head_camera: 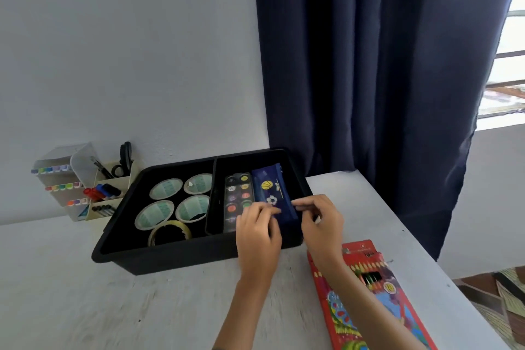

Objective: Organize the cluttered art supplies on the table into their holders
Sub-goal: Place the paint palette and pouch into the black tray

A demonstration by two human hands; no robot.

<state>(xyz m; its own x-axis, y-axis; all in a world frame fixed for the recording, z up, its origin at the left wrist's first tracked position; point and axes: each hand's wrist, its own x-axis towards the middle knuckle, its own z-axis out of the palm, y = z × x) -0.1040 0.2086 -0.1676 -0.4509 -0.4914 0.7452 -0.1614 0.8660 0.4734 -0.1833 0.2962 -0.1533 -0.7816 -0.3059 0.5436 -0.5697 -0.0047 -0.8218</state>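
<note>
A black tray (176, 257) sits on the white table (113, 307). Its right compartment holds a paint palette (237, 193) and, beside it, a dark blue pencil case (270, 187) printed with sports balls. Both my hands are at the near end of that case: my left hand (257, 231) pinches its left corner, my right hand (319, 219) its right corner. The left compartment holds several tape rolls (166, 188) and a brownish roll (170, 233). A red coloured-pencil box (369, 287) lies on the table under my right forearm.
A beige desk organizer (109, 193) with scissors, markers and pens stands at the back left against the wall. A dark curtain (369, 65) hangs behind the table's right side. The table's right edge runs past the pencil box.
</note>
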